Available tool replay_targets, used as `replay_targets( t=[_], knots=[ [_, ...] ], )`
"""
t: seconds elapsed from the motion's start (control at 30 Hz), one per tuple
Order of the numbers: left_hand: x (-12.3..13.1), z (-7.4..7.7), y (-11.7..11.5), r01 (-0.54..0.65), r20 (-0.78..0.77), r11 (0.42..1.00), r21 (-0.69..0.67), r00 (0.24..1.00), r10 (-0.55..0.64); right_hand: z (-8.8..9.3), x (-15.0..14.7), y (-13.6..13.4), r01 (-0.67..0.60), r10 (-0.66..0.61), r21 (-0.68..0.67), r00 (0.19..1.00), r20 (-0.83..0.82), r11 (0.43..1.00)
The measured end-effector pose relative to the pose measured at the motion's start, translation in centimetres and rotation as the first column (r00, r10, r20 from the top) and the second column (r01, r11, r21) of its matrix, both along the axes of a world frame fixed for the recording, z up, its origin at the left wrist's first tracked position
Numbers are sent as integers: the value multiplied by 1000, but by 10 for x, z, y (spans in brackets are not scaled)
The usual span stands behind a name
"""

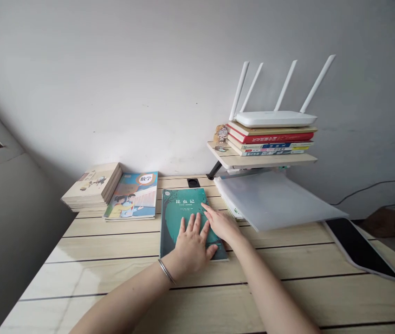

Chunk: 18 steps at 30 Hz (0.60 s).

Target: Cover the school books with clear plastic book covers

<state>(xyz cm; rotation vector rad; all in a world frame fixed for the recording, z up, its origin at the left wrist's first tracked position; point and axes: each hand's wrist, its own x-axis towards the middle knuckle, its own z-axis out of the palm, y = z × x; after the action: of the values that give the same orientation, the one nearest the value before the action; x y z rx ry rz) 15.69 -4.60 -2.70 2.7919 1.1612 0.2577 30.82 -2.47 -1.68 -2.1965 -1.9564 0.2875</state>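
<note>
A dark green book (178, 208) lies flat on the light wooden desk (120, 273), cover up. My left hand (192, 243), with a silver bangle on its wrist, rests flat on the book's lower half with fingers spread. My right hand (220, 222) lies on the book's right edge, fingers stretched out toward the top. Neither hand holds anything.
A colourful textbook (132, 195) and a stack of tan books (93, 185) lie at the back left. At the right, a small shelf (239, 161) carries stacked books (270, 139) and a white router (275, 118). Translucent folder (270, 199), dark tablet (357, 246), cable hole (193, 183).
</note>
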Motion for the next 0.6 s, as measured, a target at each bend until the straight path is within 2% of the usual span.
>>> replay_targets(
  t=[0.23, 0.33, 0.4, 0.43, 0.5, 0.6],
  knots=[
    [2, 7, -30, 113, -63, 993, 21, 992, -112, -4, 4, 3, -13, 10, 45, 998, 59, 999],
    [-8, 6, -39, 210, -42, 978, 16, 977, -209, -5, 2, 2, 0, -19, 138, 990, 138, 990],
    [-22, 5, -41, 240, -23, 971, 4, 971, -240, -7, -3, 0, -45, -2, 235, 980, 198, 971],
    [-30, 5, -41, 227, -16, 974, 1, 974, -227, -8, -7, -1, -108, 48, 270, 975, 218, 957],
    [-47, 3, -41, 159, -13, 987, 9, 987, -159, -12, -16, -2, -285, 227, 273, 947, 225, 919],
    [-66, -1, -43, 101, -29, 994, 33, 995, -100, -18, -22, 5, -494, 473, 167, 868, 151, 853]
  ],
)
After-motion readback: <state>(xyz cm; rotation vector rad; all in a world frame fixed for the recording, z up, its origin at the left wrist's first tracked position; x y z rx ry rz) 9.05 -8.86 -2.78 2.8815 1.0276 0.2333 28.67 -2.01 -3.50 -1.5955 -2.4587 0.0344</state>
